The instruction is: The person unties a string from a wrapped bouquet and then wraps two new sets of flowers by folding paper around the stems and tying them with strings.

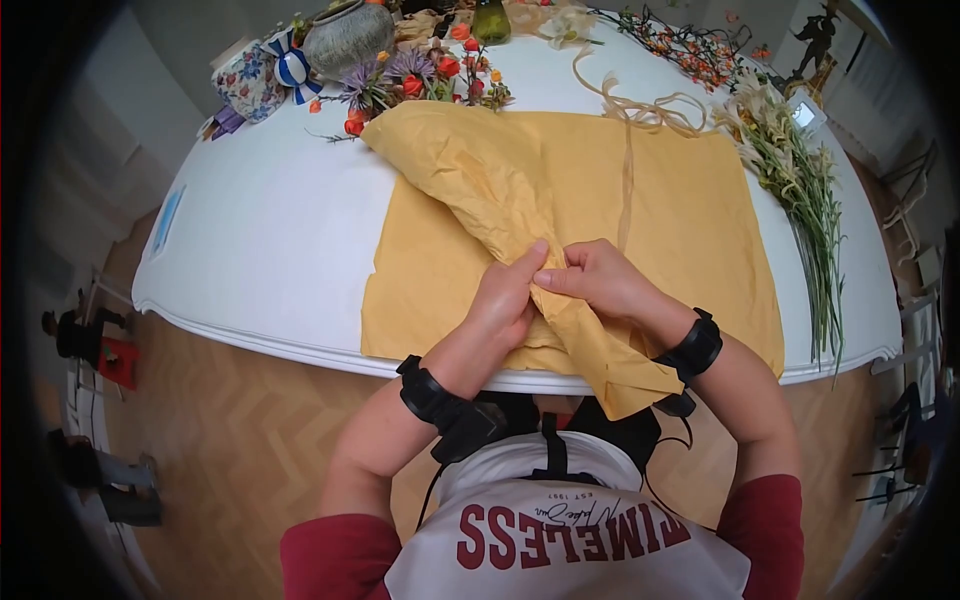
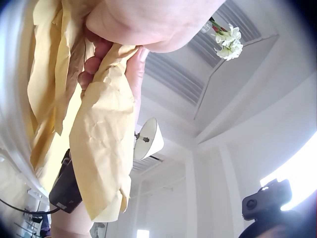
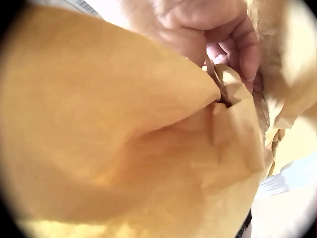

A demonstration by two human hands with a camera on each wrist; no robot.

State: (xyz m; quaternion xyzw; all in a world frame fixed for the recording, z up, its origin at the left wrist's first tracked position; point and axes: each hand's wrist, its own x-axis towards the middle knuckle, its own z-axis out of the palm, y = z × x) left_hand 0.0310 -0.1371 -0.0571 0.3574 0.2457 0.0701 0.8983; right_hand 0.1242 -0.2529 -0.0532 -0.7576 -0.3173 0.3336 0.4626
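Yellow wrapping paper (image 1: 490,185) runs diagonally through mid-frame, gathered into a creased neck. Left hand (image 1: 502,300) grasps the neck; right hand (image 1: 612,280) pinches it alongside, thumbs close together. Contents, if any: hidden.

Technique (judgement): clamp with the left, feed small, even pleats with the right; light pressure, since the folds could tear or spring open. The loose lower end needs clearance from the wrist straps.

Surface: white table (image 1: 275,240), flat yellow sheet (image 1: 690,210) beneath the neck, tan ribbon (image 1: 627,190) lying across it. White flowers (image 1: 820,230) at right; grey vase (image 1: 350,42), upper left. Room: herringbone wood floor (image 1: 250,430), pale walls.
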